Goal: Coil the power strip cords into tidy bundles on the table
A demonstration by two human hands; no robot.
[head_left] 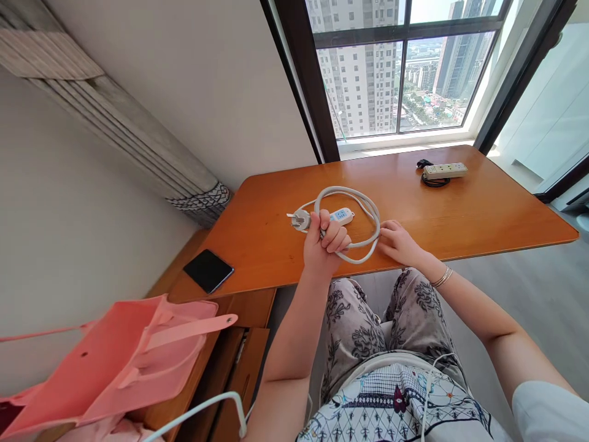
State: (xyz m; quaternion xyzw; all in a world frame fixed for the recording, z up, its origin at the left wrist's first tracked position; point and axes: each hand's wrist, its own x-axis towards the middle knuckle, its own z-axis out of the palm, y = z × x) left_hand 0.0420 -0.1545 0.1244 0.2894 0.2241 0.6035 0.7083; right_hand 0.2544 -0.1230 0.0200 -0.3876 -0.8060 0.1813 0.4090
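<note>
Plug (301, 220) at 10 o'clock from my left hand (329, 240), which grips the coiled cord (345, 189), white power strip (342, 216) at its 1 o'clock, long axis running 8-to-2, my right hand (399, 243) at the cord's 3, hold unclear.

A black phone (208, 271) lay by the brown table's (497, 212) near left corner. A cream power strip (445, 171) sat near the far right corner.
</note>
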